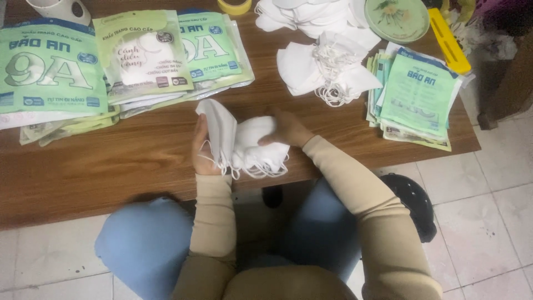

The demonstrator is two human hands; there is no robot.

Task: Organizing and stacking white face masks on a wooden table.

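masks [244, 141], white and folded flat, sit as a small stack between our two hands at the centre of the frame, just over the near edge of the wooden table [111, 161]. our left hand [202, 150] clasps the stack's left side, thumb toward us and fingers wrapped behind the upright fold; our right hand [286, 129] presses down on the stack's upper right, fingers curled over the cloth. both hands are thus closed on the same bundle, neither released. the stack's long axis runs roughly left to right across the frame, tilted a little so that its left end stands higher off the table than its right; the ear loops [261, 169] hang from the lower edge toward us. the two hands are about equally near, one at each end of that axis.

away from us, in the upper middle of the frame, lies a loose heap of white masks [325, 69], well apart from the held stack. green printed pouches [144, 53] are spread over the upper left, and a second stack of green pouches [419, 97] lies at the right. a round green plate [397, 19], a yellow tape roll [234, 6] and a yellow bar-shaped object [448, 41] line the top edge.
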